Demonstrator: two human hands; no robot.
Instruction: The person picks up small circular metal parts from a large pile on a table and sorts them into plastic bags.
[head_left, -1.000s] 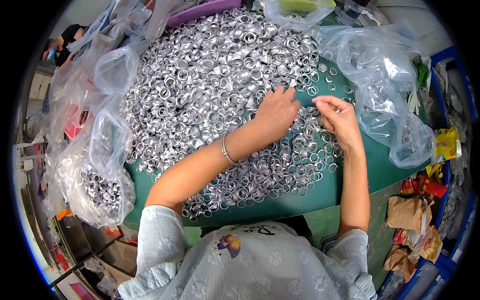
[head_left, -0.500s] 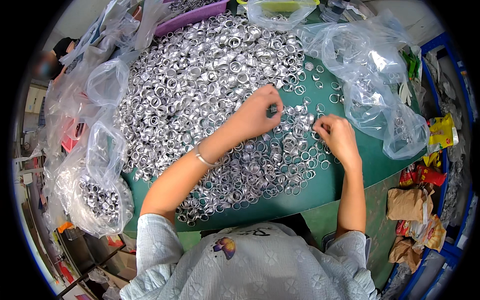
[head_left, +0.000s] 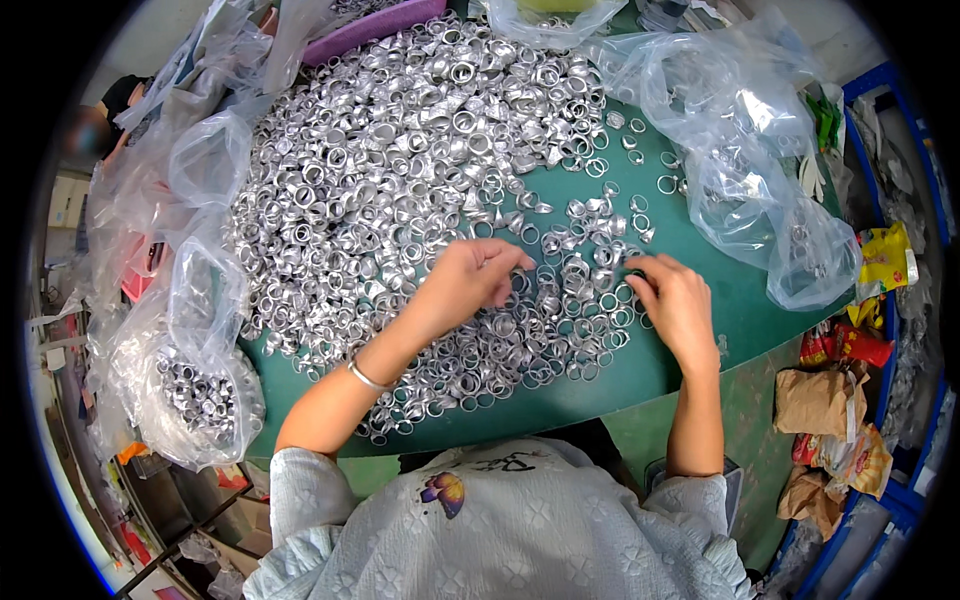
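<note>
A wide heap of silver metal rings (head_left: 360, 190) covers much of the green table (head_left: 640, 385). My left hand (head_left: 470, 275), a bangle on its wrist, hovers at the near right part of the heap. Its fingers are bent and drawn together; whatever they hold is hidden. Beside the smaller cluster of rings (head_left: 575, 270), my right hand (head_left: 677, 302) has its fingers curled, thumb close to forefinger. I cannot make out anything between them. A small blurred shape (head_left: 722, 346) shows just right of my right wrist.
Clear plastic bags (head_left: 740, 170) lie on the table's right side, and more bags (head_left: 210, 300) line the left. One bag (head_left: 255, 400) holds rings. A purple tray (head_left: 375, 28) stands at the back. Blue shelving (head_left: 900, 330) and packets are off to the right.
My left hand has come nearer and to the left, from the gap beside the main heap. My right hand has shifted slightly nearer. Some rings lie differently in that gap.
</note>
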